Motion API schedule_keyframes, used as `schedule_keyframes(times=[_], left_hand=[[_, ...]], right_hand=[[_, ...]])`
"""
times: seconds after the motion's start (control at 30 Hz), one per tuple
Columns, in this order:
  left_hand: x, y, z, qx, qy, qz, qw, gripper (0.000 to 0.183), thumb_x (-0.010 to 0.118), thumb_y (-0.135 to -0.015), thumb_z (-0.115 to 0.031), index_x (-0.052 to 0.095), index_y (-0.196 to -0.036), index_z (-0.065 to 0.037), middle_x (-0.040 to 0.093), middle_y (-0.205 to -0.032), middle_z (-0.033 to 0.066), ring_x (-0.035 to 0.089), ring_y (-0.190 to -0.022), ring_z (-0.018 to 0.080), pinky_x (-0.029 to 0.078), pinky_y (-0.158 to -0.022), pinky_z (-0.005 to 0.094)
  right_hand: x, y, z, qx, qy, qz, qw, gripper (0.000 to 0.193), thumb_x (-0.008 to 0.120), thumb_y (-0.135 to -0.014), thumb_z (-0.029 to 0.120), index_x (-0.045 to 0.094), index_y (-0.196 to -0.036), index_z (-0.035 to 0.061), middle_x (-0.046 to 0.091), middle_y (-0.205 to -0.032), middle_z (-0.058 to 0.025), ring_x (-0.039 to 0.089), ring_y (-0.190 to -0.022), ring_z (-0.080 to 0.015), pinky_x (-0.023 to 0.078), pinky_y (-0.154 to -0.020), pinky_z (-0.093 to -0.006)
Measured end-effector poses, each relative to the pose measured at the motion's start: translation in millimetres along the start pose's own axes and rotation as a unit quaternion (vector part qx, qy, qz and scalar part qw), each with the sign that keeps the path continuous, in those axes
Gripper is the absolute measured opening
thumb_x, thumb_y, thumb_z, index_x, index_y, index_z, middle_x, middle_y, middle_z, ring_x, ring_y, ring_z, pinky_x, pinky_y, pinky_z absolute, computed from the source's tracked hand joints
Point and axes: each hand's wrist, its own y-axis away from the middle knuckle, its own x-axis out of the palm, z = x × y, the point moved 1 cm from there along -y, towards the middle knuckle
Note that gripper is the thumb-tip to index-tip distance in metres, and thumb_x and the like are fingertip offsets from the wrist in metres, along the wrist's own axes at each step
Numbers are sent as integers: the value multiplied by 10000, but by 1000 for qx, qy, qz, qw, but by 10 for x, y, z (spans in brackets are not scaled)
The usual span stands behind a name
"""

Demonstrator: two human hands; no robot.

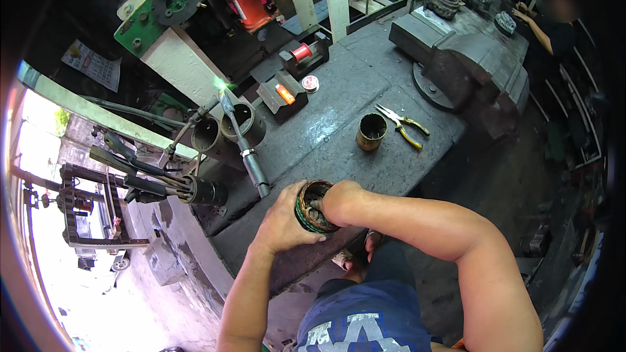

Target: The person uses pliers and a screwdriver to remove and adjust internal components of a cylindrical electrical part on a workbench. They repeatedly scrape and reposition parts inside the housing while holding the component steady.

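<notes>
A ring-shaped stator [304, 216] with copper windings and green edging stands tilted at the bench's near edge. My left hand [282, 223] wraps round its left side and holds it. My right hand [339, 202] reaches over its opening from the right, with curled fingers dipping inside. What those fingertips grip, if anything, is hidden. Beyond the stator stands a small brass-coloured cup [372, 132] with a dark inside. Pliers with yellow and black handles [405, 126] lie next to the cup, jaws slightly apart.
A torch with a green flame [249, 156] leans on metal cylinders [242, 124] at left. Tools fill a can [205, 190]. Farther back are an orange lighter [285, 94], a round tin [310, 83] and a red spool [300, 53]. A big vise [469, 65] occupies the right; another person [548, 26] works beyond.
</notes>
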Motion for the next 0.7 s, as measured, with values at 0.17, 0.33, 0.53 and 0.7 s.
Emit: schedule_keyframes(times=[0.17, 0.33, 0.53, 0.7], left_hand=[[57, 93, 159, 42, 17, -32, 998, 1389, 1111, -549, -364, 457, -1735, -56, 597, -1685, 223, 582, -1574, 420, 471, -1349, 495], [291, 303, 461, -7, 95, -75, 993, 1386, 1118, -539, -349, 456, -1706, -3, 630, -1641, 228, 595, -1562, 405, 457, -1353, 474], [1111, 585, 610, -11, 224, -206, 953, 1456, 1157, -587, -333, 323, -1716, 52, 634, -1629, 216, 605, -1563, 347, 444, -1349, 460], [1745, 771, 455, -103, 187, -281, 936, 1567, 1128, -700, -321, 72, -1797, 47, 464, -1776, 260, 517, -1638, 402, 398, -1381, 498]], right_hand=[[33, 314, -361, -3, -122, -56, 991, 779, 724, -984, 97, 538, -1739, 131, 858, -1233, -218, 807, -1214, -459, 638, -1033, -534], [609, 451, -476, 50, -441, -291, 847, 829, 746, -1065, 233, 408, -1800, 54, 718, -1508, -343, 713, -1395, -499, 554, -1211, -521], [1005, 416, 164, 39, -565, -269, 779, 1008, 783, -1083, 282, 206, -1843, -41, 507, -1723, -423, 540, -1614, -511, 415, -1362, -484], [776, 361, 121, -2, -490, -265, 831, 1013, 814, -1069, 290, 242, -1831, -53, 593, -1665, -386, 616, -1544, -499, 473, -1315, -496]])
